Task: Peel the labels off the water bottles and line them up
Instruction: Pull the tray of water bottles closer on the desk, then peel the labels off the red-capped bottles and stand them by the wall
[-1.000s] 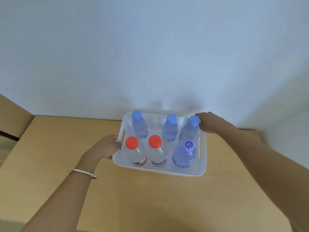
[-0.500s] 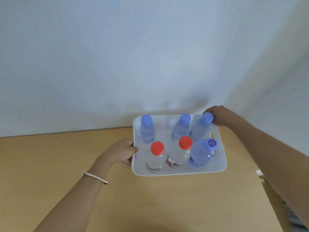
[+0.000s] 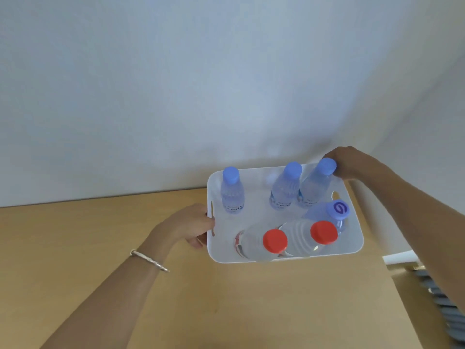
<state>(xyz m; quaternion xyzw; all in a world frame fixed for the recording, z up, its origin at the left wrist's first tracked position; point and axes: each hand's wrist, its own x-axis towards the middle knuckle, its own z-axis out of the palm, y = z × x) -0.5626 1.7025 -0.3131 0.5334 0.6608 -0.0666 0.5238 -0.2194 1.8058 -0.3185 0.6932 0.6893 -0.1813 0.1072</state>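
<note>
Right of centre, six bottles (image 3: pixel 285 190) stand or lean in the white bin (image 3: pixel 284 259). All are capped and their labels look untouched as far as I can tell. Nothing peeled, nothing lined up, so the whole job lies ahead. Left hand (image 3: pixel 191 226) clutches the bin's left wall; right hand (image 3: pixel 349 163) grips its upper-right corner, beside a blue cap (image 3: pixel 327 166).

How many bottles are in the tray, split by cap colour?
Plain blue-cap bottles: 3
Purple-logo-cap bottle: 1
Red-cap bottles: 2
Total in the white tray: 6
</note>
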